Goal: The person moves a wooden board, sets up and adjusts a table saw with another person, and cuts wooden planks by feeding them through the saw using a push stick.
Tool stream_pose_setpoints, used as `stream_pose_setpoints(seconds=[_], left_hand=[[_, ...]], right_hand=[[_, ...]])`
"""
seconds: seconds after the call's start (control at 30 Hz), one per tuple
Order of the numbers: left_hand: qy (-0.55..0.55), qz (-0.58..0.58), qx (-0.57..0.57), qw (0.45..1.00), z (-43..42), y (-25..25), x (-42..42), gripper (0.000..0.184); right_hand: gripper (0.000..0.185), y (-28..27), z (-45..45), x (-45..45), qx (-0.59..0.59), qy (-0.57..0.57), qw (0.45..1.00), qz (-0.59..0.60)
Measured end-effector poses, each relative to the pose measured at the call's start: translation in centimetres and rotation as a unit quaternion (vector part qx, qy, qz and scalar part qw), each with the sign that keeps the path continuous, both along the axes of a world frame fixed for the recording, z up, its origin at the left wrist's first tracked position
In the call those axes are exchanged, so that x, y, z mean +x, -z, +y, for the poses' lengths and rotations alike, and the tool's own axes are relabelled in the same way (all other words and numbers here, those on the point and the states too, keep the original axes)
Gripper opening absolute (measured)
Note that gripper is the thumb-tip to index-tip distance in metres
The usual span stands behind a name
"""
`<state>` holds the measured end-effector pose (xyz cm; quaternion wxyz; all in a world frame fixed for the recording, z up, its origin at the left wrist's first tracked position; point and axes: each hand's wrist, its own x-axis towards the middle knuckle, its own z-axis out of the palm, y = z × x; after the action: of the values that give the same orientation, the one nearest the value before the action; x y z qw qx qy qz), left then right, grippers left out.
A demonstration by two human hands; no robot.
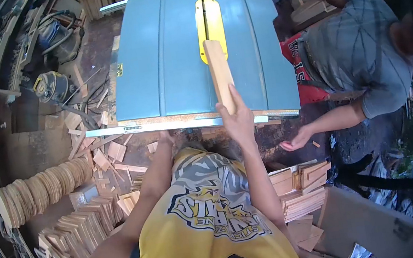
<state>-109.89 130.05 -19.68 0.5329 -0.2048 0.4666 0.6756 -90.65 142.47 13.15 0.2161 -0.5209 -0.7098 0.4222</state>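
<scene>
My right hand (pixel 238 119) is closed on the near end of a short wooden board (pixel 219 72), thumb on one side and fingers on the other. The board lies on the blue-grey top of a table saw (pixel 182 53), its far end over the yellow insert plate (pixel 216 17) with the dark blade slot. At the saw's front edge, below the metal rail (pixel 164 127), is my left hand (pixel 166 139); its fingers are mostly hidden there.
A co-worker (pixel 353 45) stands at the right of the saw, one hand (pixel 297 140) held low near its front corner. Wooden discs (pixel 46 191), stacked boards (pixel 80 223) and a shop vacuum (pixel 53 87) are on the left. More boards (pixel 303 197) are piled at right.
</scene>
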Motion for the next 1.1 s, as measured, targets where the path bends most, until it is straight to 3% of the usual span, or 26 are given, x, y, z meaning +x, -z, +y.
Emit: stream_pose_setpoints(seconds=[0.23,0.37,0.67,0.83,1.1], left_hand=[[0.045,0.055,0.009,0.997,2.1,-1.6,2.4,0.056],[0.105,0.065,-0.006,0.992,2.2,-2.3,3.8,0.055],[0.3,0.103,-0.029,0.948,1.9,-2.2,5.8,0.053],[0.393,0.134,-0.043,0.909,0.9,-3.1,5.1,0.052],[0.439,0.188,-0.06,0.877,0.4,-3.5,6.1,0.051]], right_hand=[[0.061,0.8,2.1,-0.1,0.08,-0.006,0.996,-0.051],[0.062,-0.1,1.6,-0.7,0.038,-0.033,0.995,-0.09],[0.066,0.0,-3.6,0.9,-0.017,-0.139,0.99,-0.032],[0.065,1.2,-4.5,2.5,-0.004,-0.115,0.993,0.003],[0.067,1.6,-4.0,3.4,-0.033,-0.094,0.995,0.009]])
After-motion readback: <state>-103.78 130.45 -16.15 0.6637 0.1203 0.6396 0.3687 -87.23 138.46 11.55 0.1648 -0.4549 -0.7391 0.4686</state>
